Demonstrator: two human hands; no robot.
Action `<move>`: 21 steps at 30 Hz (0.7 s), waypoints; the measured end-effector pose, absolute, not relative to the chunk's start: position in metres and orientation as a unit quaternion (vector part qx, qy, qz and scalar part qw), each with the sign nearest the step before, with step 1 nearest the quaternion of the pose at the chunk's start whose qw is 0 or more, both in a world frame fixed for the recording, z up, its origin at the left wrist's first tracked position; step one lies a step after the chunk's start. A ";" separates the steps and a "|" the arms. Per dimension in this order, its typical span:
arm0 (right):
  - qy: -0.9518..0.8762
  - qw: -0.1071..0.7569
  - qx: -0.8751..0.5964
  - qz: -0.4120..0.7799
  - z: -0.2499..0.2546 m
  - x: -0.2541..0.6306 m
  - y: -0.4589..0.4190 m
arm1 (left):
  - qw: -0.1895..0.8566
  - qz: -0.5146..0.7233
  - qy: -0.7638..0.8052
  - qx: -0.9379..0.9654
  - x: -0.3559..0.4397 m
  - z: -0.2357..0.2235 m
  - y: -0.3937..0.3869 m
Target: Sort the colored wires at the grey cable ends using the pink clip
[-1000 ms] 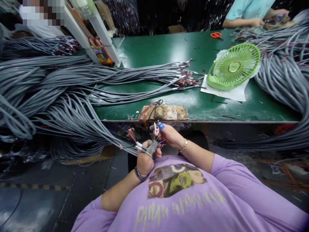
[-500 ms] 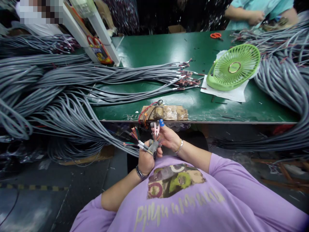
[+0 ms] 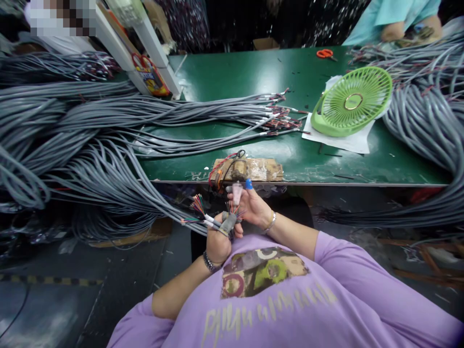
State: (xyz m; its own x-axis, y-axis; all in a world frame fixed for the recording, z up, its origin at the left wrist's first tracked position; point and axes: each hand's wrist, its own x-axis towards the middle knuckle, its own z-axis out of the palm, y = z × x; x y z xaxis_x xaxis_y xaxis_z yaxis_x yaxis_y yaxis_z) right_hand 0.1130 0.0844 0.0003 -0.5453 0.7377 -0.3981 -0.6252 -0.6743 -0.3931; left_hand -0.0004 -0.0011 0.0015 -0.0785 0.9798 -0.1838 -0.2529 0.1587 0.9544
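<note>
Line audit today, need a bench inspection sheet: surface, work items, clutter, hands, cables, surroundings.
Surface: green table, thin dark scraps on it.
Work items: held gray cables, colored wires fanning from their ends; pale pink tool, blurred.
Clutter: green fan on white paper; orange-handled scissors; wooden block at near edge.
Hands: left hand closed around the held gray cables; right hand gripping the pale pink tool.
Cables: left pile and right pile, both spilling over the near edge.
Surroundings: co-worker's light blue sleeve, far right; cardboard box beyond far edge.

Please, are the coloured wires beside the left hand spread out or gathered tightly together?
Spread out: the coloured wires fan apart towards their tips, beyond the white bands, beside the left hand.
</note>
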 end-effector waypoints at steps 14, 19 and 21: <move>-0.415 0.251 -0.302 0.820 0.005 0.148 0.081 | 0.573 0.423 0.522 0.469 -0.010 0.002 -0.006; -0.457 0.221 -0.284 0.813 0.015 0.147 0.079 | 0.597 0.353 0.531 0.487 -0.007 0.009 -0.003; -0.462 0.229 -0.280 0.810 0.015 0.149 0.079 | 0.607 0.348 0.524 0.485 -0.008 0.010 -0.004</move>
